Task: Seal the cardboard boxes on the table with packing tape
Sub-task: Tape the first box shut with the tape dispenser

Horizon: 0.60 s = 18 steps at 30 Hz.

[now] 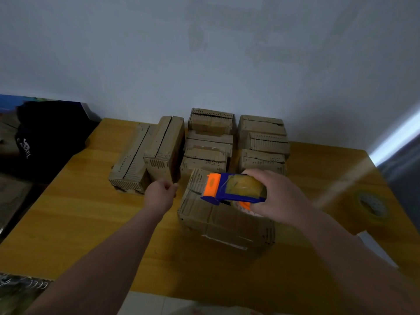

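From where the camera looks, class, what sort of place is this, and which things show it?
Likely a small home packing corner: a wooden table against a plain wall, small cardboard boxes clustered on it, and a blue and orange tape dispenser in the right hand.

Nothing legible (white lettering on black cap (52,137) blurs).

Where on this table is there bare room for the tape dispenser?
Bare yellow wooden table left of and in front of the near brown cardboard box. Crowded: stacked cardboard boxes at the wall; tape roll right.
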### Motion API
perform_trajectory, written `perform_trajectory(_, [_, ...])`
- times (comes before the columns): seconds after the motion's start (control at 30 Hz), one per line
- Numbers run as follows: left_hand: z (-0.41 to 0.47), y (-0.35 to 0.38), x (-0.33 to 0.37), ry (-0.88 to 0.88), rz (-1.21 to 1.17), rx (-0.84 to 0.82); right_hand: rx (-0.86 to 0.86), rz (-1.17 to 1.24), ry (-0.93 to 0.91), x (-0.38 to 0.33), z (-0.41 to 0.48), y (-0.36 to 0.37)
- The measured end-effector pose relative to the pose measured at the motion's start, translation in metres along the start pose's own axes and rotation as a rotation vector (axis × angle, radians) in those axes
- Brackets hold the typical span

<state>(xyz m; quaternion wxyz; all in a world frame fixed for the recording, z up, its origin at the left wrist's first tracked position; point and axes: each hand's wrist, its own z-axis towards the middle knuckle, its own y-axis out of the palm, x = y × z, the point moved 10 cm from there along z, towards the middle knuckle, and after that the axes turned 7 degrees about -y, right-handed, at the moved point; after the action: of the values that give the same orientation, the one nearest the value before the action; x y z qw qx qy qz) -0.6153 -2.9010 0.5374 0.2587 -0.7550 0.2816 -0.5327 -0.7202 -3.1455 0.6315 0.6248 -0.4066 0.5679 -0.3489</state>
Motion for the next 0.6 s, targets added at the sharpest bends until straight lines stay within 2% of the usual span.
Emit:
perform_trajectory(0.2, [0.002, -0.014, 0.007, 0.065, -0.065, 0.112, 0.007, 0.052, 0.038, 0.004, -0.004, 0.000])
perform_trajectory(0.33, [0.006, -0.009, 0.006, 0.072, -0.033, 0.129, 0.020, 0.064, 0.036, 0.004, -0.003, -0.002])
perform_trajectory(0.5, [0.006, 0.017, 0.004, 0.085, 0.028, -0.002, 0.018, 0.073, 0.054, 0.004, -0.003, -0.002])
perform_trajectory(0.6, [0.001, 0.032, 0.007, 0.053, -0.030, -0.110, 0.020, 0.078, 0.067, 0.007, -0.004, -0.002])
